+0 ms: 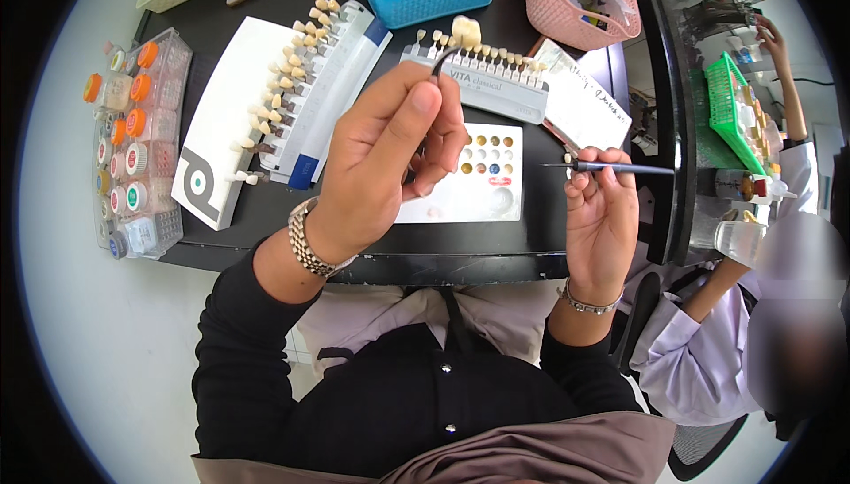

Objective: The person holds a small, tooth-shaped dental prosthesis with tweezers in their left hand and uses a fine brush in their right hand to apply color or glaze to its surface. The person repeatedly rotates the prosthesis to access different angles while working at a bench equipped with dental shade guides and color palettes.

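Observation:
My left hand (385, 143) is closed, thumb and fingers pinched round dark curved tweezers (440, 62). At their tip sits a cream tooth crown (466, 30), held up in front of the shade guide; most of the tweezers is hidden in my palm. My right hand (604, 214), palm up, grips a thin brush (624, 167) with a dark blue handle, its fine tip pointing left. Between my hands, a white palette (460, 209) with small wells of brown, yellow, orange and blue stain lies on the table, partly covered by my left hand.
Beyond stand a grey shade guide (522, 101) with tooth tabs, a longer tooth-tab rack (341, 68), and blue (434, 7) and pink (589, 19) baskets. A clear organizer of capped jars (142, 143) sits left. Another person (699, 351) is seated right, beside a neighbouring bench.

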`<action>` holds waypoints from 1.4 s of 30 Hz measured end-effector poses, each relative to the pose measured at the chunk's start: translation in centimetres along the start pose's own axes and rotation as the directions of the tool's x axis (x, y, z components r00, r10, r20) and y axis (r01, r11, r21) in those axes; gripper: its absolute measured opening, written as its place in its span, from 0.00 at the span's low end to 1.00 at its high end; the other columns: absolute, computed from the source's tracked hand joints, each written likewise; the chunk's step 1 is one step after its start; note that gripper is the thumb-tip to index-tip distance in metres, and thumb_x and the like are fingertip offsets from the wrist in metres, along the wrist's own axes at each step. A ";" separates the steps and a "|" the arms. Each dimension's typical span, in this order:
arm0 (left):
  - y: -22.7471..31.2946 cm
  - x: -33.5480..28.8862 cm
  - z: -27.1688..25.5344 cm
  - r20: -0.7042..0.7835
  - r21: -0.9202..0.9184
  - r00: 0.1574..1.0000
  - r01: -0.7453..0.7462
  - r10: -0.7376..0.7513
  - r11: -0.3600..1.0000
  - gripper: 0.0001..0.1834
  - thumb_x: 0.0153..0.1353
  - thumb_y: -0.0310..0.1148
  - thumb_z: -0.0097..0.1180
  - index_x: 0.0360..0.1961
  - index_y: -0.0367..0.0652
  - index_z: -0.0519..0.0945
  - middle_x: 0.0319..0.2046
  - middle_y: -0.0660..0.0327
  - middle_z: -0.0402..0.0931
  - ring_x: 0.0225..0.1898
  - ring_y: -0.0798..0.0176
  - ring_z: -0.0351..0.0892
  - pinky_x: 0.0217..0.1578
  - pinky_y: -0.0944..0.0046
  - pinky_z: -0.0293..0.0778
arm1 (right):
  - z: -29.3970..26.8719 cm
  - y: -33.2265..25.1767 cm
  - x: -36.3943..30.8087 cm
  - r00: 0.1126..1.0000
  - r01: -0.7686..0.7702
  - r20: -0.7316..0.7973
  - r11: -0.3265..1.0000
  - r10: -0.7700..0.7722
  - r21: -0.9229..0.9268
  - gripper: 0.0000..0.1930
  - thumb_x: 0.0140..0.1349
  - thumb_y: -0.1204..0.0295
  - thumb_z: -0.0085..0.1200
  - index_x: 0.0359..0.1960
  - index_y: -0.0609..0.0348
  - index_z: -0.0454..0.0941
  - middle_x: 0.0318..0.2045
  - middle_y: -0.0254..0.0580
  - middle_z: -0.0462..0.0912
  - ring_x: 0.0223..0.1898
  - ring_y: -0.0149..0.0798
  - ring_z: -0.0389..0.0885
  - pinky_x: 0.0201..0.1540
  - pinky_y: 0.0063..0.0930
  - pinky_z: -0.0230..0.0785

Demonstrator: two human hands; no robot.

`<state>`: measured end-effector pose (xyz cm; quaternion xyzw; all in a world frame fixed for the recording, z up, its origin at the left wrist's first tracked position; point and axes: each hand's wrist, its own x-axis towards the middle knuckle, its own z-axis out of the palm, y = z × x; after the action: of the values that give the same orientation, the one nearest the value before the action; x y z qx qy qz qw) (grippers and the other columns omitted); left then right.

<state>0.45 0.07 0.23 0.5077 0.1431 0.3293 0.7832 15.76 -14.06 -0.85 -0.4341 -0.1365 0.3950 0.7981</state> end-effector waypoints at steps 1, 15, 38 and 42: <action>-0.1 0.1 -0.2 -0.007 0.009 1.000 -0.027 0.027 1.000 0.13 0.62 0.38 0.34 0.28 0.40 0.67 0.15 0.67 0.63 0.11 0.81 0.52 0.11 0.81 0.48 | -0.3 0.4 -0.2 1.000 0.017 -0.005 0.999 -0.018 -0.038 0.06 0.58 0.76 0.39 0.37 0.62 0.63 0.35 0.47 0.71 0.30 0.31 0.71 0.35 0.22 0.68; -0.1 0.1 0.2 -0.058 0.065 0.984 0.170 -0.166 0.983 0.13 0.59 0.39 0.35 0.25 0.42 0.65 0.16 0.67 0.60 0.15 0.78 0.50 0.15 0.79 0.48 | -2.6 3.5 -2.8 0.945 0.287 0.012 0.810 -0.327 -0.511 0.08 0.56 0.80 0.41 0.37 0.63 0.59 0.31 0.48 0.72 0.24 0.30 0.71 0.29 0.20 0.67; -0.2 0.2 -0.2 -0.052 0.094 0.994 0.106 -0.101 0.990 0.15 0.59 0.39 0.36 0.26 0.39 0.68 0.14 0.67 0.59 0.15 0.79 0.50 0.14 0.80 0.47 | 1.6 0.4 4.7 0.800 0.589 0.477 0.631 -0.364 -0.505 0.08 0.54 0.82 0.44 0.35 0.65 0.61 0.29 0.48 0.73 0.24 0.29 0.72 0.28 0.17 0.67; -0.2 0.1 -0.1 -0.061 0.092 0.992 0.117 -0.111 0.989 0.15 0.59 0.40 0.35 0.26 0.39 0.68 0.14 0.68 0.59 0.15 0.79 0.50 0.14 0.80 0.47 | 0.5 1.2 5.0 0.860 0.478 0.427 0.730 -0.278 -0.488 0.07 0.54 0.82 0.44 0.34 0.65 0.62 0.29 0.47 0.73 0.23 0.28 0.71 0.26 0.16 0.65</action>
<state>0.54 0.14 0.06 0.5260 0.2094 0.2909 0.7713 18.07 -9.61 -2.15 -0.5468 -0.4660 0.2264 0.6577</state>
